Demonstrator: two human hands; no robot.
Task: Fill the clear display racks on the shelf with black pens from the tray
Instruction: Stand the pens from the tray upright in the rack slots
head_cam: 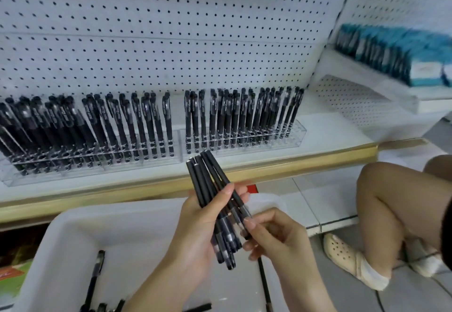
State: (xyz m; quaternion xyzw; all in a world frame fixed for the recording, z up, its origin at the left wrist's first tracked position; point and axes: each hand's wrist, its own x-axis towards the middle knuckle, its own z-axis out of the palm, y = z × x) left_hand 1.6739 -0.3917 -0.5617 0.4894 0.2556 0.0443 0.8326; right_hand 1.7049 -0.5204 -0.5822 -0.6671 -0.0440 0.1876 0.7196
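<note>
Fingers (228, 190) of the left hand (193, 228) curl round a fanned bundle of slim black plastic pens (208, 182), held above the white plastic tray (73, 226) where a few loose pens (94, 280) lie. Right hand (276, 235) pinches the capped end of 1 pen (241, 207) between thumb and forefinger. Drawing it out could loosen the bundle, I judge, dropping pens into the tray or onto the tiled floor (305, 201). The 2 clear acrylic racks (291, 137) on the white shelf (330, 125) stand crowded with leaning pens (232, 115); a careless reach might topple them. Open air lies above the shelf's wooden front edge (293, 162); a bare knee (381, 189) bounds the right.
</note>
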